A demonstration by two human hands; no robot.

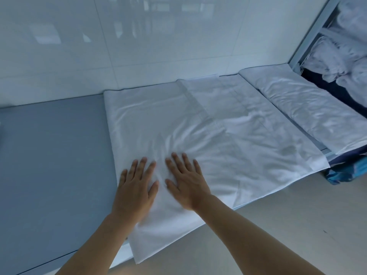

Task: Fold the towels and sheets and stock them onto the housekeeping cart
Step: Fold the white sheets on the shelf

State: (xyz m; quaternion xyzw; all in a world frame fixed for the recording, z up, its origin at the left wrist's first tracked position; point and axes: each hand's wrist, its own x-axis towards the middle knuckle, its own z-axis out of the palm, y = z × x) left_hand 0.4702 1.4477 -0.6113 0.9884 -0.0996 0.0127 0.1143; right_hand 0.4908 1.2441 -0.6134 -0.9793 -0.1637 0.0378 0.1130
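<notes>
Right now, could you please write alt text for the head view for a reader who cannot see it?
Both hands, left hand and right hand, press flat on a white sheet spread over a grey-blue table. Another folded sheet lies to the right, beside shelves of white linen.

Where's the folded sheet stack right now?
Head view, far right: the folded stack lies on the table's right end, between the spread sheet and the shelf rack.
</notes>
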